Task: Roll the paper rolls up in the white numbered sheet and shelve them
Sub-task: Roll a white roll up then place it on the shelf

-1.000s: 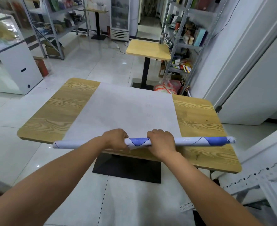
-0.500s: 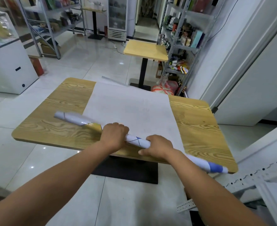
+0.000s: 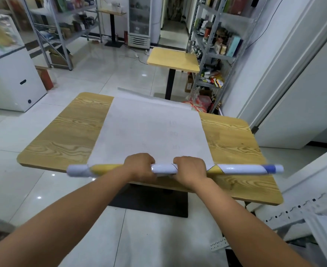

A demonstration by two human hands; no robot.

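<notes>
A long paper roll (image 3: 239, 169), white with blue and yellow patches, lies level across the near edge of the wooden table (image 3: 66, 135). My left hand (image 3: 140, 166) and my right hand (image 3: 190, 170) grip it side by side near its middle, fingers curled over the top. Under the roll a large white sheet (image 3: 151, 132) lies flat across the table, with faint numbers on it. The sheet's far end hangs off the far edge and its near end drapes down to the floor.
A metal shelf rack (image 3: 214, 45) full of goods stands behind the table on the right. A smaller wooden table (image 3: 173, 58) is in front of that rack. Another rack (image 3: 62, 26) and a white display cabinet (image 3: 12, 74) stand at the left. White panels (image 3: 313, 199) lean at the right.
The roll was tilted half a second ago, left end far and right end near. Both hands have swung it back level along the table's near edge.
</notes>
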